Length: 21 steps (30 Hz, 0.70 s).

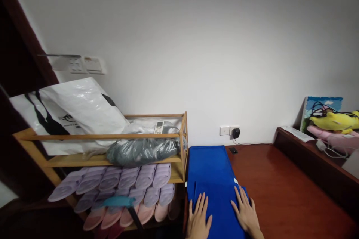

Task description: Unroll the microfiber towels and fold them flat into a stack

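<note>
On the near side, the left hand [198, 219] and the right hand [245, 210] are bare, with long, slim fingers [242, 196]; the right wrist [254, 230], slender, is bare too.

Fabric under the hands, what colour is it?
The fabric is bright blue; it shows best in the head view.

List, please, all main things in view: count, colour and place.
Desk: one, reddish brown, right
Rack: one, light brown, left
Slippers: many, lilac and pink, lower rack
Printed bag: one, white, upper rack
Plastic bag: at least one, clear, upper rack
Remote: one, white, upper rack
Unclear object: one, teal, before slippers
Wall plates: four, white, left and above desk
Plug: one, black, rightmost plate
Picture: one, blue, far right
Plush toy: one, yellow, far right
Cloth: one, blue, on desk
Left hand, right hand: two, bare, on cloth
</note>
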### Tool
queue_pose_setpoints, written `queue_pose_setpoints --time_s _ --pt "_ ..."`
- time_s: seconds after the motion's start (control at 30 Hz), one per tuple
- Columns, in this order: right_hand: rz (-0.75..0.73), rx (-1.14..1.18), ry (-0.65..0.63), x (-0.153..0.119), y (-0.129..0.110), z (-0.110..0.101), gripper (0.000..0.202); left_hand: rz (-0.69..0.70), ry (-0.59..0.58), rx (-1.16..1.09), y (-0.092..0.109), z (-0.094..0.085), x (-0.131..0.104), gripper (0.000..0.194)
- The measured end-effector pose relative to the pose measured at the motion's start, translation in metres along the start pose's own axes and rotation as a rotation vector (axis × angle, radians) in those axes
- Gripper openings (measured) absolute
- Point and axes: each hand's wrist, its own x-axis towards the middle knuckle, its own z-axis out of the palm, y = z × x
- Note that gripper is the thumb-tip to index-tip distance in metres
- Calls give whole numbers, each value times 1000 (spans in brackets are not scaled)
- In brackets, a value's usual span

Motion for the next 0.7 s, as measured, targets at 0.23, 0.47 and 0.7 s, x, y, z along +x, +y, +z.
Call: queue_pose_setpoints --time_s 0.23,0.47,0.7 --pt "7 33 24 3 1 5 66 63 140 54 -9 -9 39 59" --pt "26 -8 29 12 4 17 66 79 114 52 -34 16 51 62" --pt "69 -50 75 24 14 43 67 99 100 32 -40 23 56 65"
